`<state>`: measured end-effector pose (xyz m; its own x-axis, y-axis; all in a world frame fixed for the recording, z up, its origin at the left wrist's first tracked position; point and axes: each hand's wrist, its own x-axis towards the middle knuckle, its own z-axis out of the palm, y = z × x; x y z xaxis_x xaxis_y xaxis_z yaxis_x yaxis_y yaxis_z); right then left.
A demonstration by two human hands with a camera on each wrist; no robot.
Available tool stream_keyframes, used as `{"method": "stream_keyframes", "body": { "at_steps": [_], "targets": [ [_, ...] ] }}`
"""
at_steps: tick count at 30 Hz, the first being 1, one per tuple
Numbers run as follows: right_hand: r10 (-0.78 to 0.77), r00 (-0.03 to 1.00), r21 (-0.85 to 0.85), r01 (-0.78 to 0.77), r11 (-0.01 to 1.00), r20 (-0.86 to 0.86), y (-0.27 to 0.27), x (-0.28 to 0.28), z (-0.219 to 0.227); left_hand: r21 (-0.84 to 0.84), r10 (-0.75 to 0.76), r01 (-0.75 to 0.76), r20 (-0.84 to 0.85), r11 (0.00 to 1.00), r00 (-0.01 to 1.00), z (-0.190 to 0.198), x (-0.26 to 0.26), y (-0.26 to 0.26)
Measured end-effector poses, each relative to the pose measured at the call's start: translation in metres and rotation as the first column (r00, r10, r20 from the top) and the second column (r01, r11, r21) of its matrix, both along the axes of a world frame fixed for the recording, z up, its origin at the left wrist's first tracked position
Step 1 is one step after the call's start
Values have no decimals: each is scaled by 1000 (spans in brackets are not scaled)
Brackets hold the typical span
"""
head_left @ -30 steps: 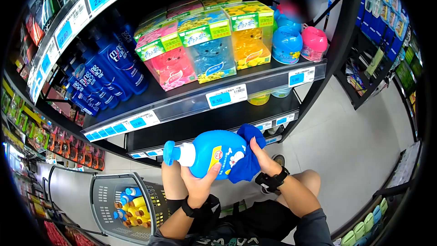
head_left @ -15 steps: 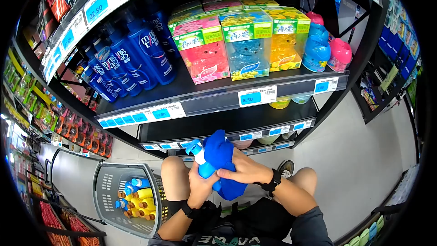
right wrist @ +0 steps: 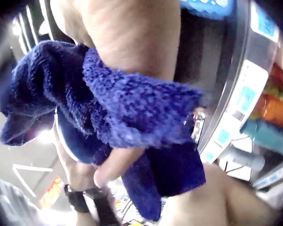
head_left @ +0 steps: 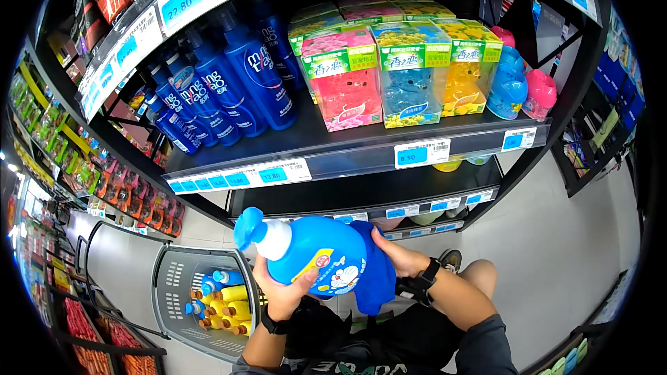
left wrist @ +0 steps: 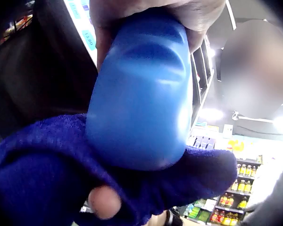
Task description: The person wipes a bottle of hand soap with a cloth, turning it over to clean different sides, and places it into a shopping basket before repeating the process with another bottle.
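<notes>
Bottle [head_left: 316, 257] is lying sideways in front of the lower shelf [head_left: 361, 160], left hand [head_left: 281, 292] curled under its belly to steady it while the right hand [head_left: 396, 257] pinches a blue cloth [head_left: 375, 274] against the base, presumably to wipe it. Half a second ago the cloth was bunched over the bottle near the pump; now it's down at the bottom and the label shows.

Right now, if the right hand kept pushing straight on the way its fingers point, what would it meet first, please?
Almost certainly the blue cloth that the right hand already presses, and directly behind it the base of the blue bottle gripped by the left hand.
</notes>
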<state>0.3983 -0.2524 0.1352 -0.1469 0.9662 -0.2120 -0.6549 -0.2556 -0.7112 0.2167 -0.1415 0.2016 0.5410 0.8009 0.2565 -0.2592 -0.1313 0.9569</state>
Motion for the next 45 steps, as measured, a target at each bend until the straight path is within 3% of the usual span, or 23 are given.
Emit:
{"method": "stream_keyframes", "body": {
  "at_steps": [2, 3, 5, 7, 9, 10, 12, 15, 16, 19, 21, 24, 25, 27, 29, 31, 33, 35, 38, 40, 43, 44, 45],
  "targets": [
    [62, 918, 45, -48, 998, -392, 2, -8, -5, 242, -13, 11, 4, 970, 1000, 0, 2, 0],
    [62, 918, 49, -47, 998, -391, 2, -8, -2, 237, -60, 67, -38, 969, 998, 2, 0, -2],
    [-140, 971, -57, 131, 990, -195, -1, -11, 11, 447, -96, 138, -116, 884, 989, -2, 1, 5],
    [-178, 937, -64, 167, 984, -299, 0, -15, 18, 140, -375, 387, -105, 911, 921, 7, 13, -1],
    [-318, 890, 16, 342, 940, -326, 8, -17, -6, 430, -272, 370, -273, 824, 923, 8, 19, 1],
    [-318, 825, -60, 329, 942, -466, 7, -17, -9, 430, -274, 373, -275, 822, 922, 10, 21, 0],
    [-338, 813, -44, 362, 931, -475, 10, -14, -16, 618, -93, 269, -302, 739, 949, 15, 26, -7],
    [-358, 797, -29, 395, 918, -487, 9, -10, -17, 602, 43, 133, -269, 787, 962, 20, 33, -23],
    [-372, 818, -29, 400, 916, -438, 10, -7, -20, 411, 10, 70, -190, 909, 982, 9, 35, -28],
    [-400, 860, -27, 414, 910, -317, 10, -8, -6, 211, 69, -40, -131, 977, 989, 9, 34, -39],
    [-418, 874, -27, 425, 905, -248, 6, -13, 5, 268, 219, -225, 55, 937, 974, -13, 38, -33],
    [-340, 912, -10, 347, 938, -229, 0, -17, 12, 301, 234, -240, 59, 923, 971, -19, 32, -24],
    [-337, 914, -12, 344, 939, -226, -2, -19, 11, 295, 170, -184, 73, 938, 983, -17, 30, -21],
    [-342, 930, 84, 333, 939, 133, -5, -23, 9, 289, 114, -135, 90, 948, 989, -12, 27, -17],
    [-363, 880, 191, 317, 929, 308, -8, -29, 10, 279, 7, 4, -38, 960, 999, -6, 23, -19],
    [-313, 871, 217, 245, 945, 378, -13, -30, 9, 171, -40, 53, -77, 984, 996, -1, 22, -21],
    [-268, 873, 278, 161, 947, 408, -19, -31, 11, 347, -101, 170, -210, 922, 973, 1, 24, -15],
    [-405, 763, 460, 159, 873, 504, -23, -34, 17, 395, -72, 159, -226, 905, 971, -15, 26, -14],
    [-453, 710, 516, 147, 844, 539, -26, -33, 29, 423, -79, 110, -89, 900, 993, -26, 32, -16],
    [-620, 456, 628, 158, 762, 638, -28, -33, 32, 443, -57, 76, -57, 893, 997, -25, 34, -18],
    [-673, 504, 679, 210, 704, 541, -27, -31, 14, 464, -15, 32, -41, 885, 999, -20, 37, -19],
    [-729, 406, 748, 147, 647, 551, -24, -29, 11, 449, -15, 4, 20, 893, 1000, -21, 39, -18],
    [-731, 403, 748, 150, 646, 551, -24, -26, 14, 433, -14, -23, 82, 901, 997, -21, 40, -17]
  ]
}}
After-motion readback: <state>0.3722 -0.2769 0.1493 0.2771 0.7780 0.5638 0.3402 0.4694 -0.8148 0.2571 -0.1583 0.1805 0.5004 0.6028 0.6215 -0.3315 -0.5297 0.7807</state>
